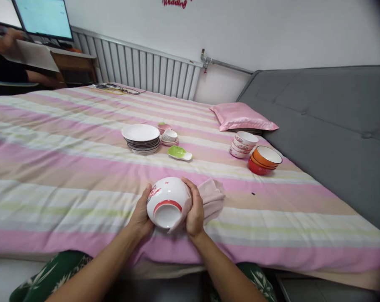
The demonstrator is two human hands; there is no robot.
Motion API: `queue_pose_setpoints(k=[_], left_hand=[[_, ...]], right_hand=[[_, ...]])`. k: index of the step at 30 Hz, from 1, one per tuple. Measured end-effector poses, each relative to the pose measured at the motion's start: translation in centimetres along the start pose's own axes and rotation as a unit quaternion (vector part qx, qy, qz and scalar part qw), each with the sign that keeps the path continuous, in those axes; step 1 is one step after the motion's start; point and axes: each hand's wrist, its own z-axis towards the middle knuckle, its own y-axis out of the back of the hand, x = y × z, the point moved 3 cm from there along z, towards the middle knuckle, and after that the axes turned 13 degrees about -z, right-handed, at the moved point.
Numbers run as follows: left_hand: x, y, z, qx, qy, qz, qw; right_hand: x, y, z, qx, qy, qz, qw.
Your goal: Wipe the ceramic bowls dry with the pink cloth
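A white bowl (169, 191) with red markings and a red ring round its foot is held tilted above the bed's near edge, its base turned towards me. My left hand (142, 214) grips its left side. On the other side, my right hand (194, 209) presses a pale pink cloth (212, 197) against the bowl; part of the cloth hangs out to the right of my fingers. The inside of the bowl is hidden from me.
On the striped bedspread (83, 176) stand stacked plates (141, 133), small dishes (170, 135), a green-and-white dish (179, 152), stacked white bowls (240, 147) and orange and red bowls (261, 161). Behind are a pink pillow (242, 116) and cables (114, 87). A person (4, 46) sits far left.
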Motion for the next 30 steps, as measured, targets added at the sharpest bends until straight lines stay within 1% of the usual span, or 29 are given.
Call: queue_pose_setpoints(k=[4, 7, 11, 15, 18, 22, 27, 30], left_hand=[[-0.1, -0.2, -0.2, -0.014, -0.04, 0.01, 0.999], [-0.1, -0.1, -0.4, -0.008, -0.048, 0.029, 0.998], [-0.5, 0.1, -0.4, 0.023, -0.074, 0.073, 0.994], [-1.2, 0.5, -0.2, 0.064, -0.115, 0.132, 0.982], [-1.6, 0.8, -0.1, 0.077, -0.155, 0.194, 0.966], [-2.0, 0.8, -0.4, 0.096, -0.187, 0.259, 0.943], [-2.5, 0.5, -0.7, 0.133, -0.247, 0.358, 0.891], [-2.5, 0.8, -0.5, 0.144, -0.256, 0.386, 0.874]], right_hand=[[0.2, 0.1, 0.1, 0.022, 0.005, 0.011, 1.0], [0.3, 0.2, 0.0, 0.03, 0.024, 0.003, 0.999], [0.5, 0.3, -0.2, 0.036, 0.039, -0.002, 0.999], [0.8, 0.3, -0.3, 0.042, 0.045, -0.007, 0.998], [1.0, 0.3, -0.4, 0.041, 0.053, -0.017, 0.998], [1.3, 0.4, -0.4, 0.046, 0.066, -0.03, 0.996], [1.5, 0.5, -0.4, 0.066, 0.087, -0.049, 0.993], [1.5, 0.4, -0.5, 0.073, 0.092, -0.067, 0.991]])
